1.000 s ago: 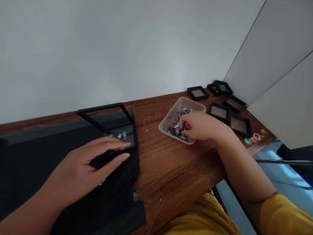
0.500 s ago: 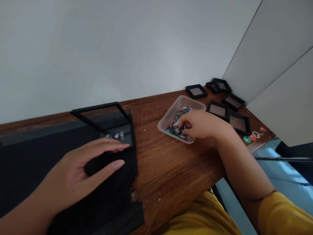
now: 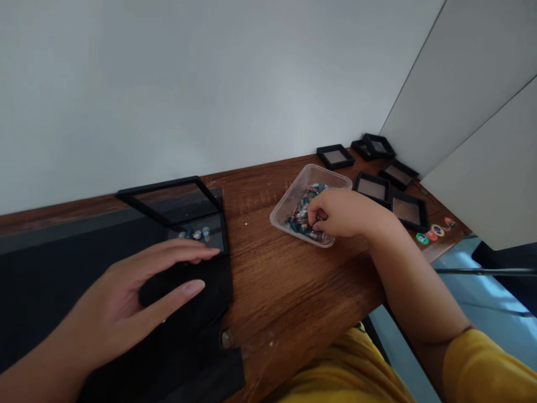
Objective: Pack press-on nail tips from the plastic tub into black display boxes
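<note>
The right hand point(image 3: 342, 214) reaches into a clear plastic tub point(image 3: 291, 202) at the centre right of the frame. Its thumb and fingers are curled together among the small pieces point(image 3: 316, 191) there, which are mixed teal, pinkish and silvery; the fingertips are partly hidden, so I cannot tell whether this grip is closed on a piece. The tub sits on a brown wooden bench point(image 3: 272, 291), and its pieces lie in a loose heap.

The left hand point(image 3: 121, 299) is at the lower left, its grip open and holding nothing, thumb spread well apart from the fingers. It is over a black mat point(image 3: 50, 268), with the fingertips at the near edge of a black case point(image 3: 224, 230). The lid point(image 3: 174, 201) of that case is raised and tilted toward the wall point(image 3: 210, 84). Inside, a few small coloured pieces point(image 3: 196, 234) lie in a short row, partly behind the fingers.

At the right, beyond the tub, 6 black frames point(image 3: 372, 188) with clear panes lie near the corner, some overlapping. Near the bench's right end are 4 small stickers point(image 3: 437, 230) in green, red, yellow and orange-red; their printed marks are too small to read. A yellow sleeve point(image 3: 482, 364) shows at the lower right.
</note>
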Action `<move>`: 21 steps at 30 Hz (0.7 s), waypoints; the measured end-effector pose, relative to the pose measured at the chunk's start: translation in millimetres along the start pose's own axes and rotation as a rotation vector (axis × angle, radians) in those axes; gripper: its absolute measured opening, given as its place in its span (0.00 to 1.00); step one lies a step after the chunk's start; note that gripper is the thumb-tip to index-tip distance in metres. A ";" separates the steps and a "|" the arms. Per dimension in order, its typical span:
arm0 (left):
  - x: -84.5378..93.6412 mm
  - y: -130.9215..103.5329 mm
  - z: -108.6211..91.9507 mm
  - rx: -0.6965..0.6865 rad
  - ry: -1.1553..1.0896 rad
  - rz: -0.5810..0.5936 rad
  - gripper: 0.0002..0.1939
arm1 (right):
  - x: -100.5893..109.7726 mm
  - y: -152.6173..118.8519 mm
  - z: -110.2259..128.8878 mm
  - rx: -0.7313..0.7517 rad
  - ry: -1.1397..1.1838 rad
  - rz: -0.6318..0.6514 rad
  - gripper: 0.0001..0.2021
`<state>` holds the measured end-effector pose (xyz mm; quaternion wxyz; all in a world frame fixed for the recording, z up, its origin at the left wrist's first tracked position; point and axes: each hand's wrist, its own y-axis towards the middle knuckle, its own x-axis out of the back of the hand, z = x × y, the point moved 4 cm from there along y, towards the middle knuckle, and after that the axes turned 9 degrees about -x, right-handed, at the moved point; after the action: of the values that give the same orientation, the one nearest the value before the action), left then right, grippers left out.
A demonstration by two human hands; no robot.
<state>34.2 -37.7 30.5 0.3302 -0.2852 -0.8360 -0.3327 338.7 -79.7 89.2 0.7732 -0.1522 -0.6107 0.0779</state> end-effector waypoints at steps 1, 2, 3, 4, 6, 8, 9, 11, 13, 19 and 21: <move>-0.2 -0.1 0.1 -0.004 0.003 0.003 0.14 | 1.4 -0.4 -0.5 -0.006 0.005 -0.023 0.10; -0.3 -0.1 0.1 -0.006 0.006 0.005 0.14 | 3.3 -0.9 -1.1 -0.009 0.014 -0.052 0.09; -0.4 -0.1 0.0 -0.009 0.009 0.005 0.14 | 5.7 -1.4 -1.7 -0.007 0.033 -0.085 0.08; -0.4 -0.1 -0.2 -0.012 0.009 0.005 0.14 | 8.5 -2.1 -2.3 0.006 0.063 -0.121 0.07; -0.6 0.1 -0.4 -0.017 0.006 0.003 0.14 | 14.3 -3.2 -3.4 0.060 0.157 -0.183 0.05; -0.7 0.3 -0.1 -0.017 0.003 0.003 0.14 | 20.2 -3.6 -6.1 0.110 0.279 -0.250 0.04; -0.7 0.5 0.4 -0.014 0.006 0.002 0.15 | 22.6 -3.4 -8.2 0.123 0.339 -0.280 0.03; -0.2 0.9 1.5 -0.023 0.020 -0.003 0.15 | 25.8 -2.1 -12.7 0.125 0.438 -0.323 0.03; 0.4 1.2 2.7 -0.047 0.033 -0.010 0.15 | 27.2 -0.3 -17.0 0.100 0.492 -0.358 0.03; -0.3 0.2 3.7 -0.054 0.041 -0.007 0.15 | 25.2 3.8 -23.6 -0.047 0.329 -0.438 0.06; -0.9 0.2 2.3 -0.030 0.025 -0.008 0.15 | 23.7 4.3 -24.2 -0.079 0.281 -0.429 0.08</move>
<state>34.1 -36.1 28.7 0.3350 -0.2826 -0.8279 -0.3501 368.1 -71.8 104.6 0.8427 -0.0587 -0.5181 -0.1338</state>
